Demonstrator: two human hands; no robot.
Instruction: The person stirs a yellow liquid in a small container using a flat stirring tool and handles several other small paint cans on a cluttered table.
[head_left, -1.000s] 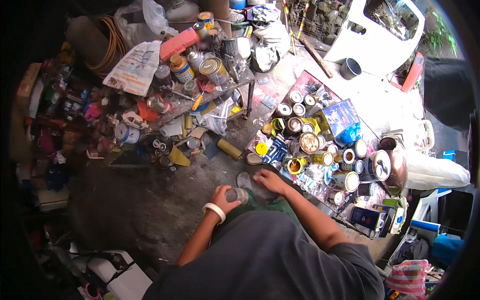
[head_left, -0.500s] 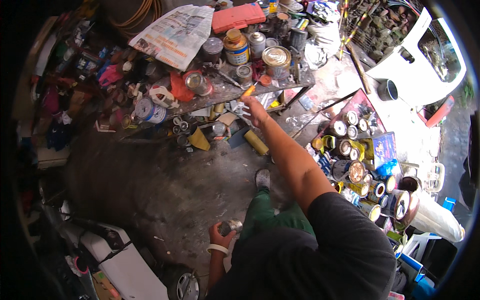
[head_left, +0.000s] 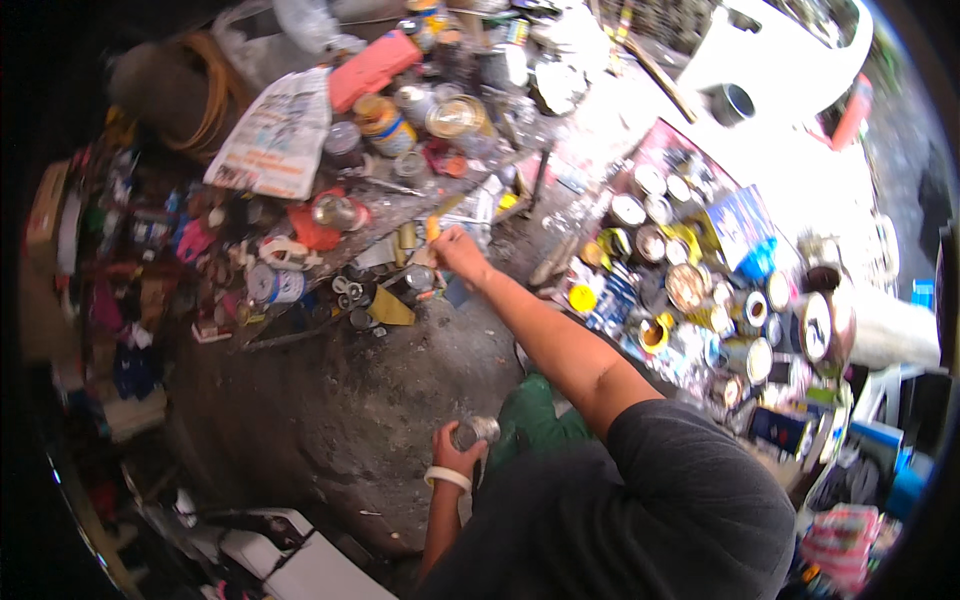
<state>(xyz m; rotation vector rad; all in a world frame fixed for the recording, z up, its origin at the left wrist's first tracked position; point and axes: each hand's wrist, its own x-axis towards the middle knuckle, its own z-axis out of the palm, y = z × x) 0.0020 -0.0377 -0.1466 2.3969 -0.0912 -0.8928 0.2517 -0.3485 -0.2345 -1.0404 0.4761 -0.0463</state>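
Low in front of me, my left hand (head_left: 457, 450), with a pale bracelet on its wrist, is wrapped round a small metal can (head_left: 476, 432). My right arm reaches out toward the cluttered workbench, where my right hand (head_left: 458, 252) is closed on a tool with an orange-yellow handle (head_left: 434, 227). Blur hides what kind of tool it is; its far end points up toward the bench edge. Beyond it on the bench stand a large paint can (head_left: 458, 117), a smaller open tin (head_left: 409, 163) and a small orange-red pot (head_left: 456, 166).
A newspaper (head_left: 270, 140) and a red case (head_left: 372, 68) lie on the bench. To the right, many paint cans (head_left: 688, 286) crowd the floor beside a blue board (head_left: 740, 230). A white vehicle door (head_left: 745, 50) stands at the back right; a white panel (head_left: 320, 565) is at lower left.
The view has turned, shifting the bench leftward. My right hand, with the orange-handled tool, is now lower, nearer the bench's front edge. My left hand keeps the can.
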